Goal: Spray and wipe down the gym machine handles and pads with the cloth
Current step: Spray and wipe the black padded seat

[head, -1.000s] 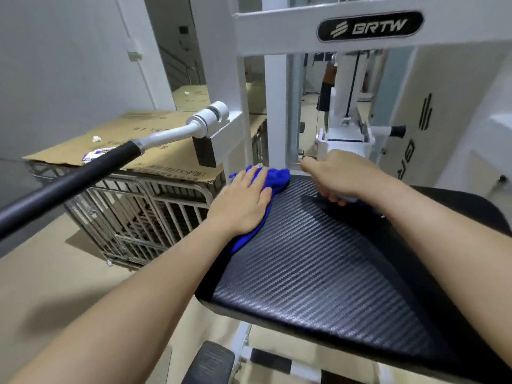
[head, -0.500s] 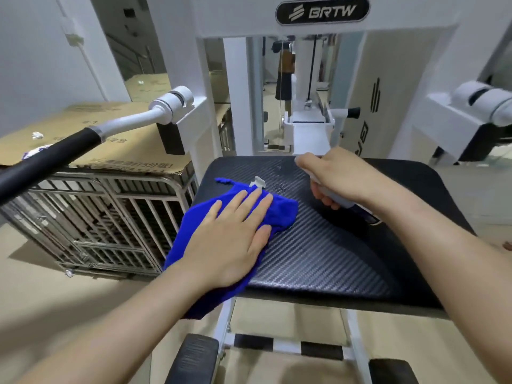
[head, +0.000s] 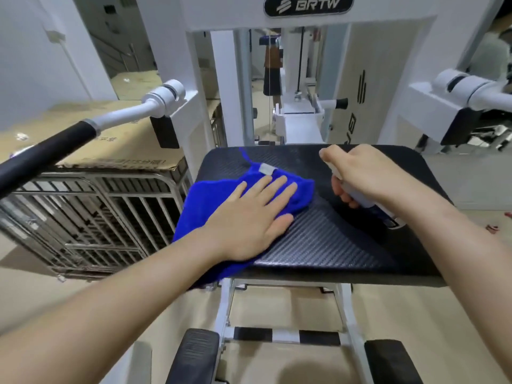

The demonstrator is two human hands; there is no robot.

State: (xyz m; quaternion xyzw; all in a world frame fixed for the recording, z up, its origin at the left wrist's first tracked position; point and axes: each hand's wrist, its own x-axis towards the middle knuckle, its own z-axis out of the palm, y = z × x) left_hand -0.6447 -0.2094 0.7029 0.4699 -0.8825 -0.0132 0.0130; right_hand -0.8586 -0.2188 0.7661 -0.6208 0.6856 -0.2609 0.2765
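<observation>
A black textured pad (head: 327, 239) of a white gym machine fills the middle of the view. My left hand (head: 249, 217) lies flat, fingers spread, pressing a blue cloth (head: 205, 200) onto the pad's left half; the cloth's lower corner hangs over the pad's left edge. My right hand (head: 360, 173) is closed around a white spray bottle (head: 371, 206) held low over the pad's right half, its nozzle end hidden by my fingers. A black-gripped handle (head: 47, 151) on a white arm reaches out at the left.
A metal wire cage (head: 91, 214) topped with flattened cardboard stands left of the machine. The white frame and weight stack (head: 299, 117) rise behind the pad. A second white arm (head: 465, 90) juts in at the right. Black foot pads (head: 194, 356) sit below on the beige floor.
My left hand has slid the cloth from the pad's far left corner back and rightward across the pad. My view has pulled back and centred on the pad. The right hand keeps the bottle.
</observation>
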